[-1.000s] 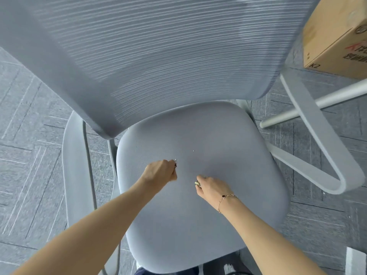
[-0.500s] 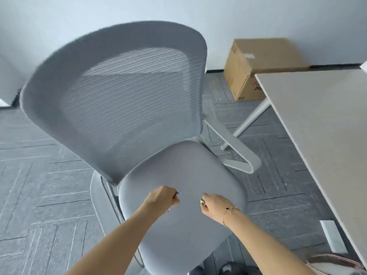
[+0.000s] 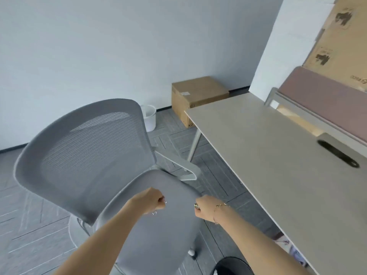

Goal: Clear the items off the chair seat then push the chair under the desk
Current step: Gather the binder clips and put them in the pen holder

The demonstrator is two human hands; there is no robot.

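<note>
A grey mesh-back office chair (image 3: 85, 155) stands left of the pale desk (image 3: 288, 175). Its grey seat (image 3: 162, 235) shows nothing lying on it. My left hand (image 3: 149, 201) hovers over the seat, fist closed on small metal paper clips (image 3: 155, 212) that poke out below the fingers. Over the seat's right edge, my right hand (image 3: 206, 208) is closed on a small shiny metal item (image 3: 196, 205), a bracelet on the wrist.
A cardboard box (image 3: 196, 98) and a white bin (image 3: 149, 116) stand by the far wall. A pink divider panel (image 3: 325, 96) backs the desk. A dark round bin (image 3: 234, 266) sits on the floor below the desk edge. Grey carpet tiles lie left of the chair.
Both fists have lifted off the seat with the small items in them. The view has risen and swung right, bringing the desk, the wall and the box into sight.
</note>
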